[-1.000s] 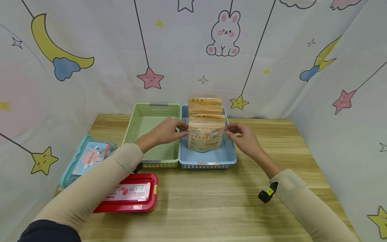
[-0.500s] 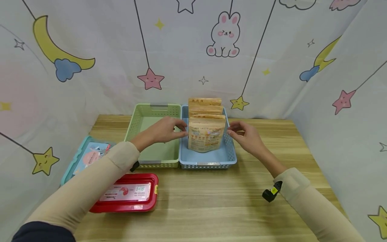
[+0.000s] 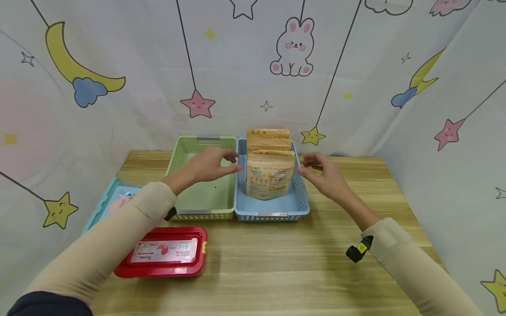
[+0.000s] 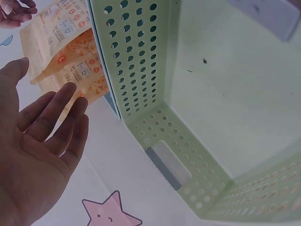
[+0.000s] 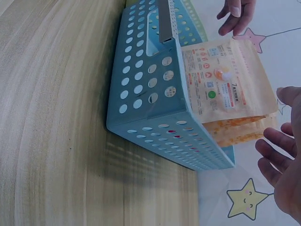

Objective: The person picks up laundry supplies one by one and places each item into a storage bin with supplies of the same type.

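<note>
Several tan snack pouches [image 3: 269, 177] stand upright, one behind another, in the blue perforated basket [image 3: 272, 215]. To their left, my left hand [image 3: 207, 164] hovers over the green basket [image 3: 205, 213], its fingers loosely bent and holding nothing. My right hand [image 3: 326, 175] is just right of the blue basket, apart from the pouches, also holding nothing. In the left wrist view the left hand [image 4: 42, 146] has its fingers spread near the pouches [image 4: 70, 52]. The right wrist view has the right hand [image 5: 287, 155] relaxed beside the front pouch [image 5: 225, 80].
A red-lidded box [image 3: 164, 252] lies on the wooden table [image 3: 269, 263] at the front left, partly behind the left sleeve. Farther left is a teal-lidded box [image 3: 104, 202]. A patterned curtain [image 3: 253, 66] hangs behind the baskets. The two baskets stand side by side.
Both hands have drawn away from the pouches, the left one leftward and the right one slightly rightward. The pouches have stayed standing in the blue basket.
</note>
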A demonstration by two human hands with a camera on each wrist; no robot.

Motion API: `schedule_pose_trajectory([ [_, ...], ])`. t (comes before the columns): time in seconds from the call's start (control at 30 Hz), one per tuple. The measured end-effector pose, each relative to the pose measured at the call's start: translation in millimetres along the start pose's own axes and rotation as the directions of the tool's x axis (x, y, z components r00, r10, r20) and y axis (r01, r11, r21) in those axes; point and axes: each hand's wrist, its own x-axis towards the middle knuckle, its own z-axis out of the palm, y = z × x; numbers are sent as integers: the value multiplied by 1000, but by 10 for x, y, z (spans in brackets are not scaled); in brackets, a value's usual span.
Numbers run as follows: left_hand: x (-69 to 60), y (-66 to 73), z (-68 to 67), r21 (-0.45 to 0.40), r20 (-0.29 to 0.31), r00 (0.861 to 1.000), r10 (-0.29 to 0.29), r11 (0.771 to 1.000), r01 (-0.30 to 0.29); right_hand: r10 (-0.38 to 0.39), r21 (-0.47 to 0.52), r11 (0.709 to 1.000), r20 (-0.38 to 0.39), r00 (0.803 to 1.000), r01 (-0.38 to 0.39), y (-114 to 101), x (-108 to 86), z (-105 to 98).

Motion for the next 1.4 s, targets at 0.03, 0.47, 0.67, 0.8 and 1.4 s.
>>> schedule_pose_trajectory([
  [0.03,-1,-4,-5,6,-7,1000,-1,1000,1,-8,-8,1000,2,1000,8,-5,3,-7],
  [0.47,-26,10,-96,43,-68,998,-10,999,13,-52,-89,995,18,998,53,-93,42,-74],
  [0.67,-33,10,-117,87,-108,994,28,996,-19,-65,-158,985,35,997,70,-160,58,-123],
  [0.8,-33,8,-129,177,-122,992,42,984,-20,-74,-200,976,65,995,86,-186,76,-169],
  [1.4,-133,86,-133,227,-93,996,17,974,5,-46,-324,941,160,986,96,-311,46,-153],
])
